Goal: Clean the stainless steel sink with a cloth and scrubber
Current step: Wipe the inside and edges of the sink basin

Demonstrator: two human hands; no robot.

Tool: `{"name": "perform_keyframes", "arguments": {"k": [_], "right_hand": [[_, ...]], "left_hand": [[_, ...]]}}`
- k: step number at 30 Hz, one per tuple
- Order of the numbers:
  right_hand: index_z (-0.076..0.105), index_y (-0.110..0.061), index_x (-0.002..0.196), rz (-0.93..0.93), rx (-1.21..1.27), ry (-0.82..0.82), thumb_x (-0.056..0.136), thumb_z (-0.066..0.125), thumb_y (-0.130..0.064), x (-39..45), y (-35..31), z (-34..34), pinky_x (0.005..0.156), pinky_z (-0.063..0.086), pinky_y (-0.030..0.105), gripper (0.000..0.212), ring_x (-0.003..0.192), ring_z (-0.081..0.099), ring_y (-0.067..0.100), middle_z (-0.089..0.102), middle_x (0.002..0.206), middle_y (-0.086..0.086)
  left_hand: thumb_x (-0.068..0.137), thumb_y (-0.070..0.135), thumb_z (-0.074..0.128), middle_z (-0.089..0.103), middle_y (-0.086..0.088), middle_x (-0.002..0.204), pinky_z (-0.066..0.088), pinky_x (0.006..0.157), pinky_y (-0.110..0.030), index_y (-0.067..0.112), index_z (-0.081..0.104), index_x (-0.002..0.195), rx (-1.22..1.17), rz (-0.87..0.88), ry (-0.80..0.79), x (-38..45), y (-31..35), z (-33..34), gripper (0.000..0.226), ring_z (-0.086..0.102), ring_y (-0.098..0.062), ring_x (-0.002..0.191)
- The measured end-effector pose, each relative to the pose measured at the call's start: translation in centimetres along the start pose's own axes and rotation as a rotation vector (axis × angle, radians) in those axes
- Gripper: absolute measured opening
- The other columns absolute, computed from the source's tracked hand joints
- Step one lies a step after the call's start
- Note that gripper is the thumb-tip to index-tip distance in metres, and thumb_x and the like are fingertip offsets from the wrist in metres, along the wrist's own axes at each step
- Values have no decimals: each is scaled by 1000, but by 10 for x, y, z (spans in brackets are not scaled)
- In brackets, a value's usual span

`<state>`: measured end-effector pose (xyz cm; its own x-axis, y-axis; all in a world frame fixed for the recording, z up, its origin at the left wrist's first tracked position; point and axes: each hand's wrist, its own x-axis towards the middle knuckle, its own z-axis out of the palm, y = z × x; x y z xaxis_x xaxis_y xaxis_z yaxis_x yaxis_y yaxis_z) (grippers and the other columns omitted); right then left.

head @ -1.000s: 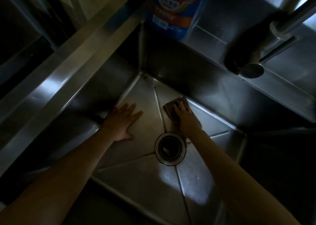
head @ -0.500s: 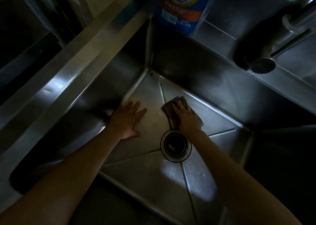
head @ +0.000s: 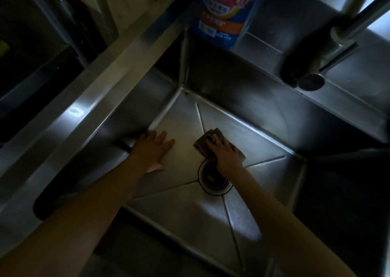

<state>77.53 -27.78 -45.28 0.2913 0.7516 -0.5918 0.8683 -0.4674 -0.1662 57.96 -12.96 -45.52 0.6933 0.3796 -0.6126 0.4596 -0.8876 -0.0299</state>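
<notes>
- While two bare arms reach down into it, one steel sink [head: 249, 217] fills the head view, its floor creased by ridges running to one round drain [head: 213, 178].
- One brown cloth [head: 203, 144] lies on the sink floor just beyond the drain, near the far corner.
- One right hand [head: 226, 155] presses down on the cloth, its fingers [head: 215, 140] laid over the fabric and a little apart; the wrist crosses the drain's rim.
- One left hand [head: 153, 150] rests flat on the bare floor beside the left wall, well apart from the cloth, fingers straight and slightly spread.
- One blue bottle [head: 223, 11] with a red and orange label stands on the ledge at the far corner.
- One tap [head: 329, 53] hangs over the right side.
- No scrubber can be made out in the dim light.
</notes>
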Motion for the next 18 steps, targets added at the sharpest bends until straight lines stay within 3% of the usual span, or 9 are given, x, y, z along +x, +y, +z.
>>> {"name": "perform_keyframes", "arguments": {"k": [3, 8, 12, 18], "right_hand": [[10, -38, 148, -35, -63, -26, 90, 48, -5, -7, 0, -2, 117, 10, 52, 76, 145, -1, 28, -4, 159, -3], [30, -36, 144, 21, -8, 138, 88, 51, -11, -32, 16, 7, 115, 20, 46, 64, 143, 15, 25, 17, 156, 2], [15, -31, 149, 139, 37, 41, 95, 44, -19, -52, 34, 16, 113, 21, 53, 63, 145, 7, 26, 6, 158, 2], [8, -25, 150, 164, 105, 30, 96, 44, -23, -47, 39, 15, 114, 20, 50, 66, 145, 7, 27, 1, 158, 3]], "left_hand": [[81, 58, 57, -1, -4, 158, 17, 114, -46, 34, 2, 149, -43, 2, -24, -6, 0, -2, 90, 10, -32, 143], [82, 57, 57, 5, -4, 158, 20, 113, -49, 34, 7, 148, -37, 22, 6, -13, 12, -10, 87, 13, -32, 143], [83, 55, 57, 3, -4, 158, 20, 112, -50, 33, 5, 148, -41, 43, -11, -7, 24, -20, 86, 12, -31, 143], [88, 46, 56, 5, -2, 159, 14, 115, -48, 30, 5, 149, -99, 104, -22, 26, 47, -40, 81, 9, -30, 144]]}}
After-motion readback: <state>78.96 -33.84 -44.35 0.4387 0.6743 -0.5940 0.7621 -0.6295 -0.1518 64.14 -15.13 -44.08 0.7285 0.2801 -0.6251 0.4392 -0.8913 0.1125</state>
